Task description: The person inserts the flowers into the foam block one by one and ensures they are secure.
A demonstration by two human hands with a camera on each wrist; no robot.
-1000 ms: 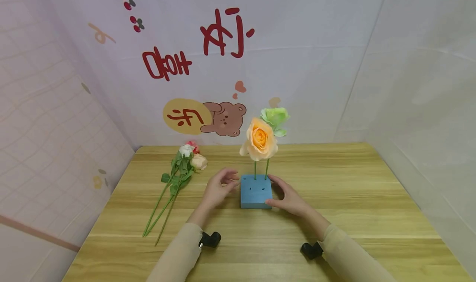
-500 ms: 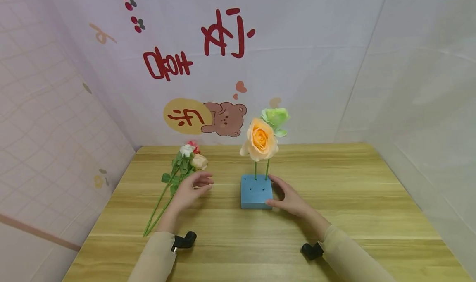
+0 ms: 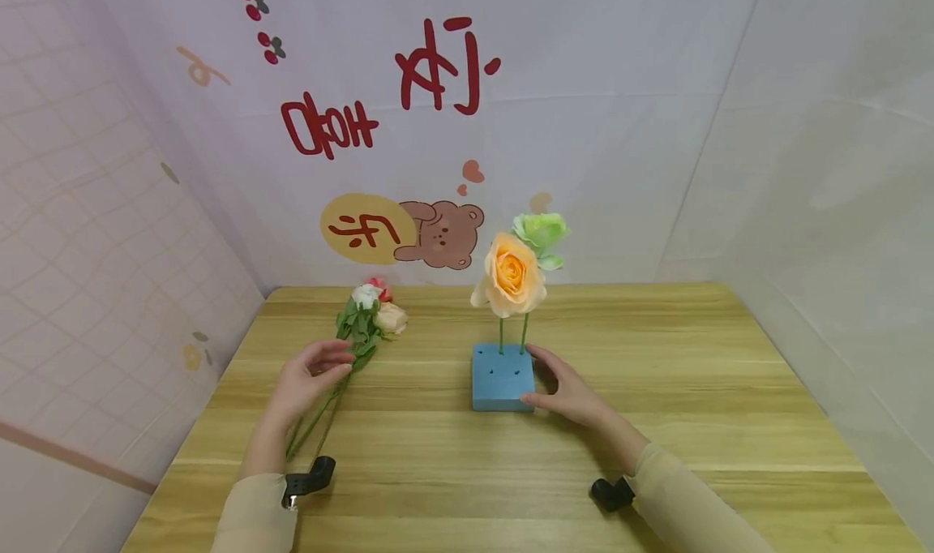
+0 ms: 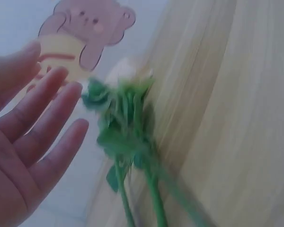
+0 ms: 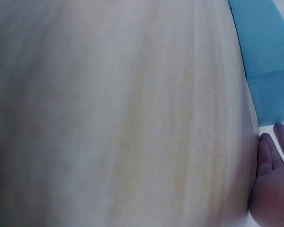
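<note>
My left hand [image 3: 308, 381] hovers over the lying flowers with fingers spread and nothing between them. Those flowers are a white one [image 3: 366, 296], a pinkish-red one [image 3: 379, 285] and a cream one [image 3: 392, 318]; the hand partly covers their stems. Green leaves [image 4: 118, 139] appear beyond my fingertips in the left wrist view. With thumb at the front and fingers toward the back, my right hand [image 3: 572, 395] holds the right side of a blue foam block [image 3: 502, 389]. Upright in the block stand an orange rose [image 3: 513, 273] and a light green flower [image 3: 541, 233].
Several small holes show on top of the block. Everything stands on a wood-grain table [image 3: 657, 358]. A white printed cloth [image 3: 606, 131] rises behind the table, with more cloth at both sides. Each wrist bears a black camera mount [image 3: 611, 494].
My left hand has moved left, from beside the block to above the lying flowers. My right hand and the block have stayed in place, as have the two upright flowers.
</note>
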